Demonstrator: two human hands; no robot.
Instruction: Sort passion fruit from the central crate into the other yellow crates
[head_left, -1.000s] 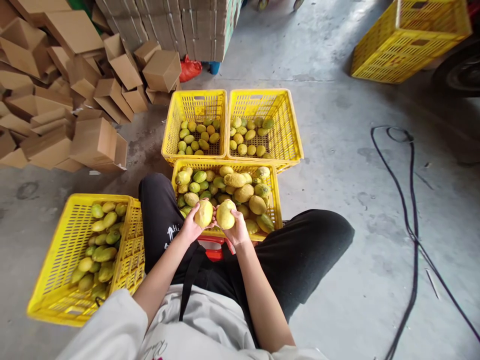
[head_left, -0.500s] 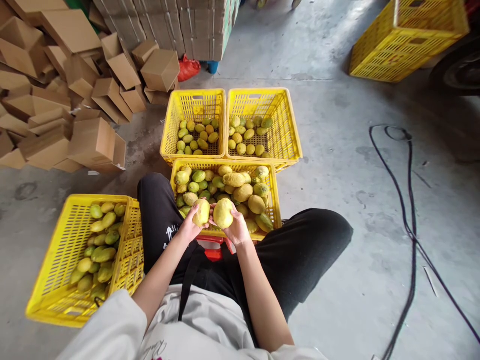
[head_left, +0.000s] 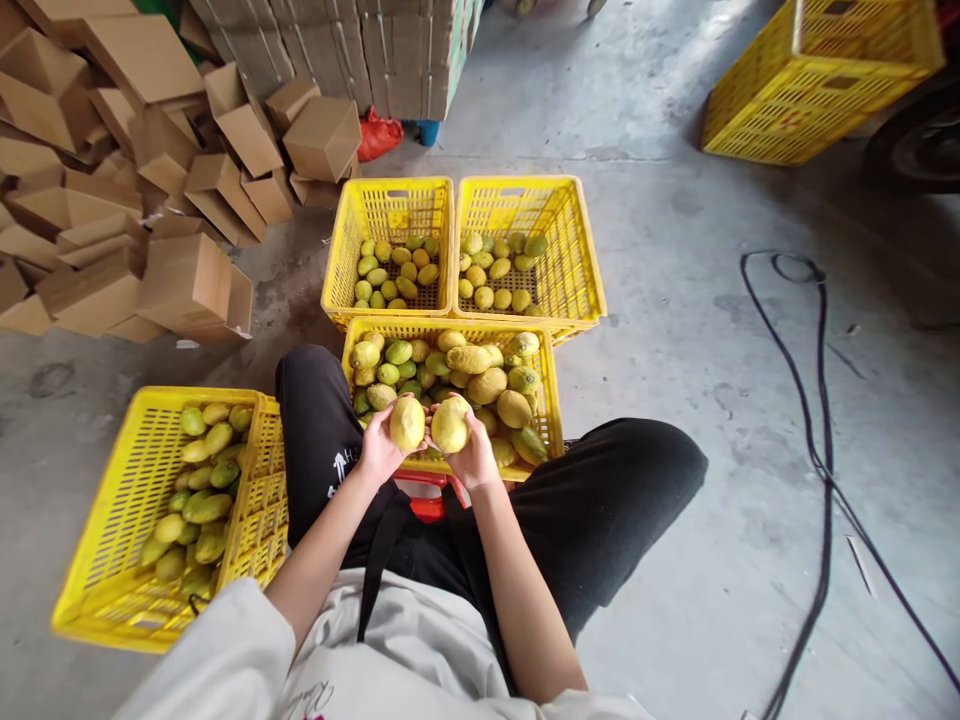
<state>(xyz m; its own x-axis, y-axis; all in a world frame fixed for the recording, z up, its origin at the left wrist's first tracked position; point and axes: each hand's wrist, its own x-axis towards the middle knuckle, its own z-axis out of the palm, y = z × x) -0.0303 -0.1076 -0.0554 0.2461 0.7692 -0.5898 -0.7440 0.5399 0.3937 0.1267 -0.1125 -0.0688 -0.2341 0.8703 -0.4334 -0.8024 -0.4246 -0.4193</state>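
My left hand [head_left: 381,445] is closed round a yellow lemon [head_left: 407,423], its fingers cupped beneath. A second yellow lemon [head_left: 450,424] sits in my right hand [head_left: 477,456], close beside the first. Both hands are over the near edge of a yellow plastic crate [head_left: 556,400] between my knees. Yellow and green lemons [head_left: 487,386] of mixed sizes fill that crate. Part of the crate's near rim is hidden by my hands.
Beyond stand two yellow crates, a left one [head_left: 390,190] and a right one [head_left: 589,250], each with several lemons. Another lemon crate [head_left: 105,520] is at my left. Cardboard boxes [head_left: 184,285] are heaped at upper left. A black cable [head_left: 821,400] lies on the floor at right.
Both lemons have turned slightly in my hands, showing different sides. My hands stay in nearly the same place, and the crates have not moved.
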